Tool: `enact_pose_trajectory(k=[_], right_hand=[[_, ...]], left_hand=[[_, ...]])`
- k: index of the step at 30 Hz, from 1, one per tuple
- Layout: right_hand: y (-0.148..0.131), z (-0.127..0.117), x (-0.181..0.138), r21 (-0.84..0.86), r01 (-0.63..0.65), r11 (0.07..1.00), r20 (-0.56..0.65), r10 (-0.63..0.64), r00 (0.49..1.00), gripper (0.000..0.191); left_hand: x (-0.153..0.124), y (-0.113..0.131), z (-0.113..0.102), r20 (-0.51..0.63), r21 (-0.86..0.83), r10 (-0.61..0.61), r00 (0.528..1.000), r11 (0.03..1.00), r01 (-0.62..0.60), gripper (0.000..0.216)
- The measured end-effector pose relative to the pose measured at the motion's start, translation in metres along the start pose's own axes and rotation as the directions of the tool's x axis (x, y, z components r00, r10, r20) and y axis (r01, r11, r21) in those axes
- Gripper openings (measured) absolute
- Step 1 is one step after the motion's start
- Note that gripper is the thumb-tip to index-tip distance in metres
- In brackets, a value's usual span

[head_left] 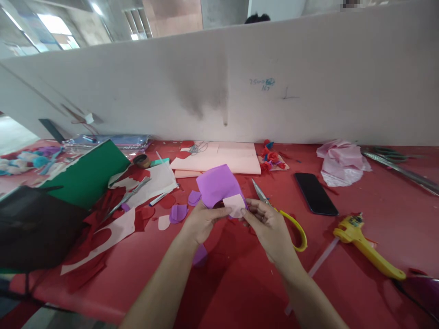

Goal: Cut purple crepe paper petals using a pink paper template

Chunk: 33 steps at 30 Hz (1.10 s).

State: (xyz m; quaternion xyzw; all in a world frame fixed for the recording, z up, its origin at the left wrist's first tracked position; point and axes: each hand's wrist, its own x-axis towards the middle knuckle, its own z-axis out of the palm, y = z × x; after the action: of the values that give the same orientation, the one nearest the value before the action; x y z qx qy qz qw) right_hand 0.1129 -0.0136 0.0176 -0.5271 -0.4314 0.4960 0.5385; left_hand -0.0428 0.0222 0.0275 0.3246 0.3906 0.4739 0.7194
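Purple sheet (219, 183) and pink cutout (233, 204) pinched by fingers (220, 212) of left hand (200, 224) and right hand (270, 225), held above desk (233, 283) centre. Scissors (261, 192) laid near right hand; phone (315, 193) seen farther right.

Two hands (201, 224), one purple sheet (219, 183), one phone (315, 193), one glue gun (367, 246), at least three purple cutouts (179, 213)

on my table (236, 278), the scissors (288, 215) lie beside my right hand (269, 226), the phone (316, 193) and glue gun (366, 244) farther right, scraps (120, 229) to my left, a partition (219, 82) behind.
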Motion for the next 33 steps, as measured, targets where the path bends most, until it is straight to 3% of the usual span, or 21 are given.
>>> enact_pose_trajectory(k=[3,11,19,33], right_hand=[[-0.0001,-0.0009,0.0006,0.035,-0.019,0.999,-0.005,0.019,1.000,0.027],[0.0008,0.0010,-0.0010,0.033,-0.034,0.999,0.086,0.031,0.996,0.029],[-0.0023,-0.0005,0.0013,0.179,-0.165,0.970,0.067,0.155,0.986,0.033],[0.0003,0.0017,-0.0009,0.099,-0.175,0.980,0.113,0.164,0.980,0.029]], left_hand=[[-0.0021,-0.0002,0.0006,0.064,0.083,0.022,0.998,0.996,-0.027,0.043],[-0.0005,-0.0036,-0.0014,0.059,0.136,0.073,0.996,0.987,-0.080,0.039],[0.0026,0.0010,-0.0062,0.020,0.009,-0.005,1.000,1.000,0.005,0.032],[0.0028,0.0011,-0.0034,0.002,0.027,0.020,1.000,0.999,-0.020,0.031]])
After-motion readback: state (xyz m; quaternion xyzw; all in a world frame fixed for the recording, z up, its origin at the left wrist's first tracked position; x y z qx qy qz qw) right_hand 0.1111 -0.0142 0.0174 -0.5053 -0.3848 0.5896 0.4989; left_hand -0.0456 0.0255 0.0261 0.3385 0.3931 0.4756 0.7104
